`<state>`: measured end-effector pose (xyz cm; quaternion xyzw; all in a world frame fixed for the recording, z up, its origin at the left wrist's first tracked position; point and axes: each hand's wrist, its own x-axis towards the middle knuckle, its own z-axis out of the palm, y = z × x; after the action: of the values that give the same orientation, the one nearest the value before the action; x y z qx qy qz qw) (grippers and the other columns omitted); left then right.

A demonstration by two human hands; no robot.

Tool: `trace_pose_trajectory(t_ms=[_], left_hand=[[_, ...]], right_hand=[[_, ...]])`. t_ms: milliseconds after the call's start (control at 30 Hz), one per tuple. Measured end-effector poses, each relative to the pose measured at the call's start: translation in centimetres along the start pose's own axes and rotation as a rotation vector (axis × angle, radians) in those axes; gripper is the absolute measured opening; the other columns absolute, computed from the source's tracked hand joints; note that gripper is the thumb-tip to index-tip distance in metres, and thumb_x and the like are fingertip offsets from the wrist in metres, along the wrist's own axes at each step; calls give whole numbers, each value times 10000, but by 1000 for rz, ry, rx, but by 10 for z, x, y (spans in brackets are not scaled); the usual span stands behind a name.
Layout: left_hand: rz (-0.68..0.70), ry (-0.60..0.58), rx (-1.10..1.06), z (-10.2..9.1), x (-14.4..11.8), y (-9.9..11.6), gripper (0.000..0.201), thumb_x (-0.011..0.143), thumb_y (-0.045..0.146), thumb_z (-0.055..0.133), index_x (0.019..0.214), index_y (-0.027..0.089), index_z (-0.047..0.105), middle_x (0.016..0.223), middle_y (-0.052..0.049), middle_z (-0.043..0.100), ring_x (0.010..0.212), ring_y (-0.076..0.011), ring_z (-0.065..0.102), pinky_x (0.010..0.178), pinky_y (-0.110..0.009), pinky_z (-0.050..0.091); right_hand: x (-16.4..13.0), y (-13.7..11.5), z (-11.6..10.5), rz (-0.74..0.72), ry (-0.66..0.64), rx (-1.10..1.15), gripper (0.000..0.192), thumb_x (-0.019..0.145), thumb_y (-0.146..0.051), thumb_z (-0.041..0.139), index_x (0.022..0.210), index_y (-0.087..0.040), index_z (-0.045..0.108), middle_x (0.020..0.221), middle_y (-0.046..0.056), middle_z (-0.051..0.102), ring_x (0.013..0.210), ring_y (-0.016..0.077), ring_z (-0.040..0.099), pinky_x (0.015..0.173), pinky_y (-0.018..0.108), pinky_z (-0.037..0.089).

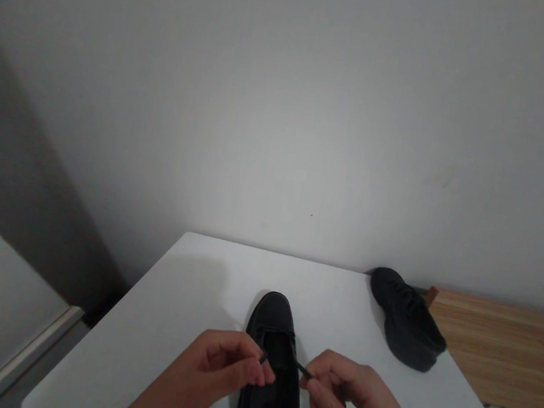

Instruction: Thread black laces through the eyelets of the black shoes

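White wall (309, 136) stands behind a white table (182, 305). On it, a long black shoe (275, 312) points its toe at the wall. Closer, the left hand (226, 369) is over the shoe, its grip pinching a bit of black shoelace (263, 359); the right hand (348, 396), just right of the shoe, pinches shoelace too. The heel is cut off, and the hands hide much of the shoelace

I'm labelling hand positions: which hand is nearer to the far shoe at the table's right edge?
The right. The right hand is left of the far shoe and closer to the camera, not touching it; the left hand is farther left, beside the near shoe.
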<state>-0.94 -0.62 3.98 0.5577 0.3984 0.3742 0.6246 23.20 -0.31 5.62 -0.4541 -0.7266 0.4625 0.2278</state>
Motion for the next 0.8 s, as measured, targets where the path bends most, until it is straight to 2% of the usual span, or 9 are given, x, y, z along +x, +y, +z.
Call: trace_pose_trajectory(t_ms=[100,200,300,400,467,533,600,700,800], left_hand=[[61,-92,-47,11,2,-2,274,868,451,673,780,191,681,1032,-75,708,1069,-237,613,982,-359,419],[78,-127,8,16,3,-3,234,885,400,652,790,187,636,891,-45,664,907,-195,611,859,-315,446],[87,-118,84,16,5,1,179,869,324,664,770,181,621,800,-17,610,801,-162,571,777,-280,437],[142,-118,112,16,6,9,164,845,286,686,737,180,624,807,-20,610,784,-162,574,764,-279,445],[178,-124,112,17,8,14,153,853,295,684,756,180,653,824,-35,636,811,-177,599,790,-293,458],[206,-143,103,18,8,17,186,898,321,640,794,179,701,854,-55,665,871,-195,621,840,-310,461],[226,-145,77,15,9,17,261,949,349,578,834,183,744,892,-66,674,904,-197,624,850,-309,459],[240,-54,42,3,10,10,277,957,381,580,875,202,774,876,-56,657,830,-168,592,760,-277,449],[251,125,-10,-14,11,0,212,917,399,656,895,225,775,776,-24,635,733,-129,540,686,-239,420]], right_hand=[[6,-9,10,-81,6,21,308,949,-460,528,787,-217,624,623,7,671,591,144,603,593,243,485],[7,-12,15,-123,39,50,261,943,-418,557,795,-215,626,630,-2,670,603,142,616,624,240,504],[9,-8,14,-176,120,55,292,960,-414,546,791,-208,666,691,18,679,672,157,639,665,250,516],[16,-1,14,-261,242,112,252,973,-363,531,864,-215,703,899,58,716,871,187,668,802,277,523],[21,3,17,-288,249,142,169,952,-297,567,995,-236,718,1010,60,718,937,188,661,858,284,512],[25,6,21,-289,203,132,158,921,-245,606,1024,-250,725,946,38,711,877,177,651,820,275,507],[27,9,24,-275,183,135,124,916,-245,614,933,-242,737,810,17,680,786,169,630,749,267,494],[30,15,23,-221,265,245,151,928,-315,615,884,-240,738,829,24,695,811,170,628,753,265,481],[31,28,16,-133,354,418,169,905,-391,666,892,-246,753,858,25,716,843,158,623,775,237,481]])
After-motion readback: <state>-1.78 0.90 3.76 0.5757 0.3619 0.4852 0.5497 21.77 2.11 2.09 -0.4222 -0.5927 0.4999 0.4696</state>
